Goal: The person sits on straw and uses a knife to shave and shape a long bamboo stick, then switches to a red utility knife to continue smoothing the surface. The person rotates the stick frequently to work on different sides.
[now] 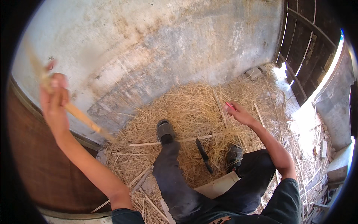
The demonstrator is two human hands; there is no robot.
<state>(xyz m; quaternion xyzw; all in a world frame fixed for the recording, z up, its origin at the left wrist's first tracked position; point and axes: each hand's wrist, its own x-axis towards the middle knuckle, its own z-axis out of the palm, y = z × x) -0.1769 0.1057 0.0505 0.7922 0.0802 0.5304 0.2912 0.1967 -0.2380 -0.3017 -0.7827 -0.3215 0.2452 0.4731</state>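
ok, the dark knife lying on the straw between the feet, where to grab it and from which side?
Grip the knife at its near, lower end, probably the handle, though blade and handle are hard to tell apart. It lies flat on the straw, slanting from upper left to lower right, with that end beside the right shoe. The right hand is closer; come from above.

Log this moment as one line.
left hand: raised, gripping cane strip | right hand: low over straw, pinching something small and pink | knife: lying on straw between feet
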